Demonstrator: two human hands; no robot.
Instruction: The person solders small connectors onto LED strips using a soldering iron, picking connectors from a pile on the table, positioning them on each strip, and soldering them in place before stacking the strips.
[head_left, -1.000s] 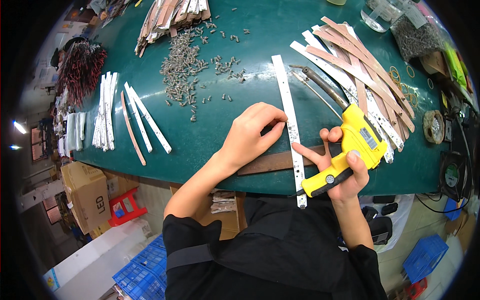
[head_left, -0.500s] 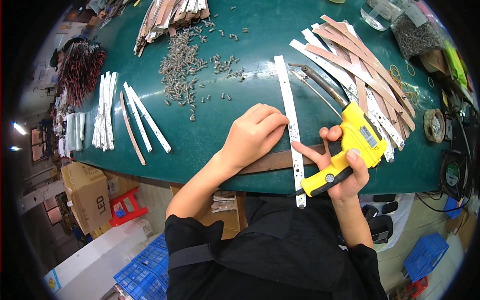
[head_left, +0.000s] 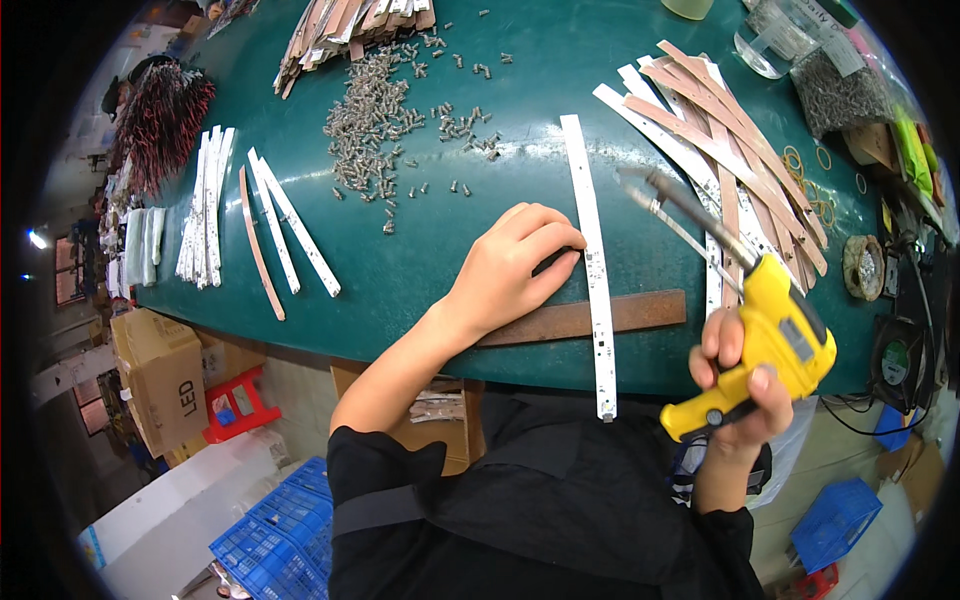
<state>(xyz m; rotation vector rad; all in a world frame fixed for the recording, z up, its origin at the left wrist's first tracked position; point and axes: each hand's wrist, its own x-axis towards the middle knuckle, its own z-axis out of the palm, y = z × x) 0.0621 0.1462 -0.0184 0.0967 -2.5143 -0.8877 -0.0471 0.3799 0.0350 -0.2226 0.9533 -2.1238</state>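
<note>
A narrow white LED strip board (head_left: 597,300) lies lengthwise in front of me, crossing over a brown flat bar (head_left: 645,311). My left hand (head_left: 518,262) has its thumb and index fingertips pinched together at the strip's left edge, steadying it; any small part between them is hidden. My right hand (head_left: 742,385) grips a yellow soldering gun (head_left: 785,330) by its handle. The gun's metal tip and thin feed tube point up and left, raised to the right of the strip and apart from it.
Small metal parts (head_left: 370,130) are heaped on the green table (head_left: 450,205). Strip boards pile up at right (head_left: 740,150), with more strips at left (head_left: 207,210). A clear container (head_left: 765,45), rubber bands (head_left: 822,205) and a round tin (head_left: 864,267) sit at right.
My right hand has drawn the soldering gun to the right and toward me, away from the strip. My left hand stays at the strip's edge. The view has shifted slightly.
</note>
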